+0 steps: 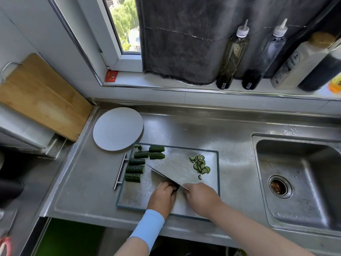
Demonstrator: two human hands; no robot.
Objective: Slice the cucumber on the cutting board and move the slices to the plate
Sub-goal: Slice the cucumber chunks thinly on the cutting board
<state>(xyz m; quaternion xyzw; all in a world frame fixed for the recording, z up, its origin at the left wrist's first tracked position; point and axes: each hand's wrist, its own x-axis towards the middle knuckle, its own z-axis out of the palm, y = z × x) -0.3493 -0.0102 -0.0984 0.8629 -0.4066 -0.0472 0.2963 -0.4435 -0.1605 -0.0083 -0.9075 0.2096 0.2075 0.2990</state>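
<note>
Head view is showing a steel desk (184, 130) with a sink (304, 172) lying at its right. A metal cutting board (175, 159) is sitting on the desk, with a white plate (118, 128) overlapping its far left corner. The right hand (201, 198) is gripping a knife (162, 174), its fingers wrapping the handle. The left hand (162, 197) is curling its fingers over a dark cucumber piece (176, 187), mostly hidden, against the blade. Cucumber chunks (136, 161) are lying along the board's left side, and thin slices (200, 164) are piling near its right edge.
</note>
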